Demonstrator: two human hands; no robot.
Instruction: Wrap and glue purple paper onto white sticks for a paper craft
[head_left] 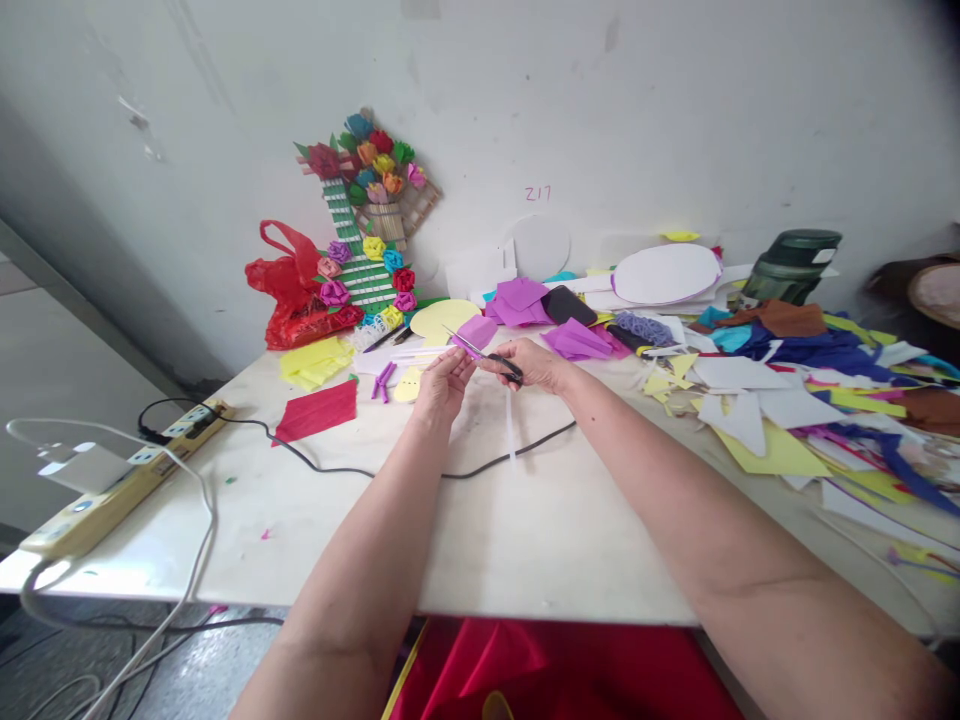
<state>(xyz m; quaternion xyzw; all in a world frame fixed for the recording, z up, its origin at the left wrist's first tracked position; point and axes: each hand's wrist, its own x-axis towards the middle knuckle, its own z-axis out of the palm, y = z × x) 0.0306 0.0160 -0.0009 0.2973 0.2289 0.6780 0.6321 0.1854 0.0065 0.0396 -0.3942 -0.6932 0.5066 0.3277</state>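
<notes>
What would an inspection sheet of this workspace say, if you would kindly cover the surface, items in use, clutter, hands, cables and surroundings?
Surface: pale table, a few small coloured bits on it.
Items in use: scissors and a small purple piece.
Clutter: mixed paper scraps heaped at right, a dark green bottle behind.
Hands: left hand holds the purple piece; right hand grips the scissors.
Cables: black cable runs across the table; white cable drapes over its front edge near the power strip.
Surroundings: light wall behind, a flower-trimmed craft before it.
</notes>
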